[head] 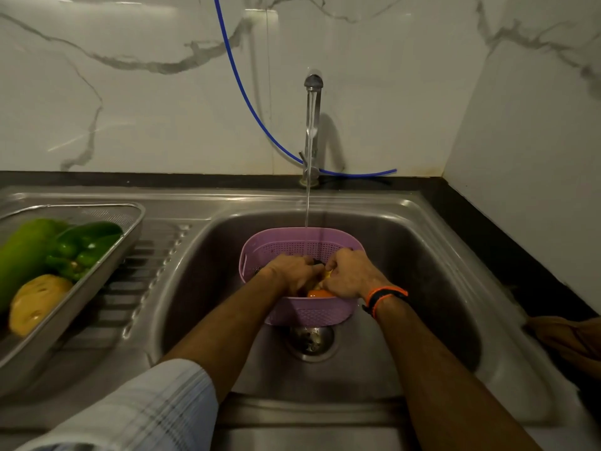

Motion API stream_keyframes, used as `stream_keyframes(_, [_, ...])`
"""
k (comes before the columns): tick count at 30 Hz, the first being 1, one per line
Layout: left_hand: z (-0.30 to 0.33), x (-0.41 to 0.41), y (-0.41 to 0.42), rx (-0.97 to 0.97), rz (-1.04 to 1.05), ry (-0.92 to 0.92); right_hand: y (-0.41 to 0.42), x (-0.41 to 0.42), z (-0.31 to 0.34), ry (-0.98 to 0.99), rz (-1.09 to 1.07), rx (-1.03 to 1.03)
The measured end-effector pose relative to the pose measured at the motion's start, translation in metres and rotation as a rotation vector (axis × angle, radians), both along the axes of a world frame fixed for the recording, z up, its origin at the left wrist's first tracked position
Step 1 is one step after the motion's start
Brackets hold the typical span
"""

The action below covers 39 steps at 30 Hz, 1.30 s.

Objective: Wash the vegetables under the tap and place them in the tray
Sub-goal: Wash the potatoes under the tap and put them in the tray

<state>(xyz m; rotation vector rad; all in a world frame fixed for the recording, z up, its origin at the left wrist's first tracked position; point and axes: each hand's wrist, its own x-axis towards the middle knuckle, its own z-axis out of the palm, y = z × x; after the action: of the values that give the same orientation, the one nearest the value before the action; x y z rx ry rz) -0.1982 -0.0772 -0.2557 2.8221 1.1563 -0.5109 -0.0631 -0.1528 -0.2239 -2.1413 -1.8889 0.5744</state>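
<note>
**Head view: both hands in the basket, washing under way**

Head view shows both hands down inside the pink perforated basket, which sits in the sink over the drain. Left hand and right hand are side by side, fingers curled onto a yellowish vegetable between them; its exact shape is hidden. An orange-red vegetable lies just below the hands, against the basket's near wall. Water from the tap falls just beyond the fingers, at the basket's far rim.

Well to the left of the left hand, the steel tray on the draining surface already holds a long green vegetable, a green capsicum and a yellow one.

Judgement: wet skins will be slick; these pieces look firm and light to moderate. A whole-palm wrap around the widest part should hold better than a fingertip pinch. The orange-red one may bruise if squeezed.
</note>
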Motion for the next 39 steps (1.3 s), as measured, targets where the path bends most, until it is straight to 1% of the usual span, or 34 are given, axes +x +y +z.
stream_keyframes(3, [0.007, -0.01, -0.005, 0.029, 0.026, -0.021, -0.003, 0.0, 0.003, 0.02, 0.002, 0.002])
stream_keyframes(5, [0.013, -0.019, -0.007, 0.036, 0.08, -0.089, -0.003, 0.0, 0.003, 0.031, -0.003, 0.005])
stream_keyframes(8, [0.025, -0.033, -0.01, 0.015, 0.185, -0.274, -0.004, -0.003, 0.004, 0.028, -0.006, 0.005])
stream_keyframes(10, [0.035, -0.039, -0.017, -0.021, 0.263, -0.445, -0.004, -0.004, 0.004, 0.026, -0.009, 0.007])
stream_keyframes(12, [0.042, -0.039, -0.023, -0.069, 0.338, -0.622, -0.005, -0.005, 0.005, 0.021, -0.004, 0.009])
stream_keyframes(15, [0.048, -0.035, -0.031, -0.158, 0.439, -0.798, -0.007, -0.006, 0.007, 0.008, 0.002, 0.008])
stream_keyframes(16, [0.049, -0.032, -0.034, -0.207, 0.481, -0.874, -0.008, -0.007, 0.008, 0.005, 0.005, 0.006])
stream_keyframes(17, [0.048, -0.03, -0.036, -0.294, 0.545, -0.985, -0.008, -0.007, 0.009, 0.003, 0.008, 0.003])
stream_keyframes(20, [0.044, -0.024, -0.039, -0.722, 0.776, -1.429, -0.007, -0.007, 0.008, 0.04, 0.005, 0.015])
stream_keyframes(21, [0.043, -0.023, -0.038, -0.848, 0.817, -1.521, -0.007, -0.007, 0.009, 0.056, -0.003, 0.028])
stream_keyframes(22, [0.043, -0.022, -0.035, -0.947, 0.834, -1.574, -0.006, -0.008, 0.009, 0.076, -0.016, 0.05])
stream_keyframes(24, [0.046, -0.023, -0.037, -1.09, 0.863, -1.637, -0.007, -0.009, 0.012, 0.133, -0.044, 0.111])
stream_keyframes(27, [0.05, -0.027, -0.036, -1.221, 0.916, -1.664, -0.014, -0.014, 0.021, 0.212, -0.025, 0.229])
stream_keyframes(30, [0.049, -0.029, -0.034, -1.237, 0.934, -1.637, -0.02, -0.02, 0.028, 0.255, -0.02, 0.373])
stream_keyframes(32, [0.049, -0.03, -0.032, -1.249, 0.929, -1.657, -0.02, -0.026, 0.031, 0.286, -0.044, 0.43])
stream_keyframes(35, [0.054, -0.027, -0.035, -1.328, 0.897, -1.741, -0.018, -0.036, 0.038, 0.313, 0.006, 0.466])
stream_keyframes(37, [0.054, -0.026, -0.037, -1.373, 0.857, -1.764, -0.012, -0.042, 0.043, 0.276, 0.053, 0.452])
stream_keyframes(39, [0.056, -0.025, -0.04, -1.378, 0.841, -1.759, -0.004, -0.047, 0.046, 0.223, 0.049, 0.412])
